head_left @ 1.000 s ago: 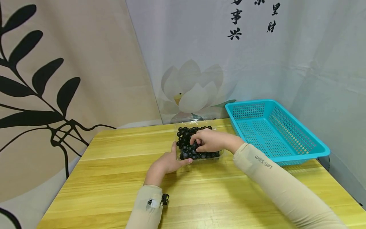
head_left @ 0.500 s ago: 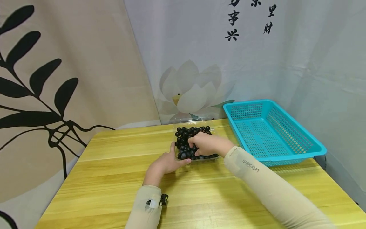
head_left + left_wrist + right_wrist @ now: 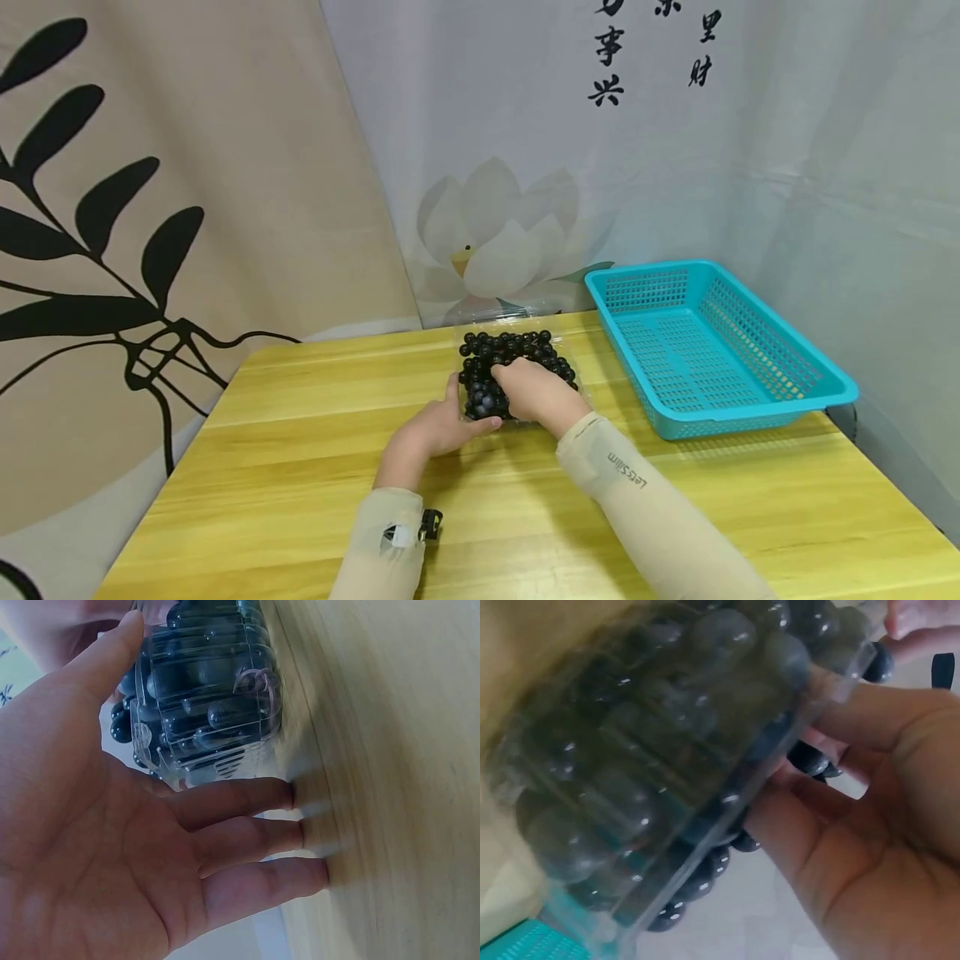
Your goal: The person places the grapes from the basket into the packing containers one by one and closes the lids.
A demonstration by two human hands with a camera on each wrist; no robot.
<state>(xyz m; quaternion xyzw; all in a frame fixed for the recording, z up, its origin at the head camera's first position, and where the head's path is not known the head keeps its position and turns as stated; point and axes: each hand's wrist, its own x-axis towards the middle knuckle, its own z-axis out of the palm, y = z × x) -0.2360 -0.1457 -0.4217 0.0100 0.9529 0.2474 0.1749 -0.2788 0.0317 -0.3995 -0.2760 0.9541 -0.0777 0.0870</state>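
A clear plastic box (image 3: 202,761) full of round black grapes (image 3: 487,343) sits near the table's back edge. Beside its left front corner is my left hand (image 3: 437,429), thumb along the front wall. The left wrist view shows that hand's fingers (image 3: 247,838) straight, three tips resting on the tabletop. My right hand (image 3: 538,395) reaches over the front rim, its fingers down among the grapes. Seen in the right wrist view, its thumb (image 3: 784,825) and forefinger pass behind the box wall; their tips are hidden, so whether they pinch a grape cannot be told.
A turquoise plastic basket (image 3: 757,414) stands right of the box, with bare mesh showing inside. Behind the wooden table (image 3: 315,417) hangs a printed curtain (image 3: 652,183). A small black clip (image 3: 431,524) is on the left sleeve.
My right hand has shifted left and toward the front of the box, uncovering grapes on the right side. The left hand stays in place. The view has shifted slightly.
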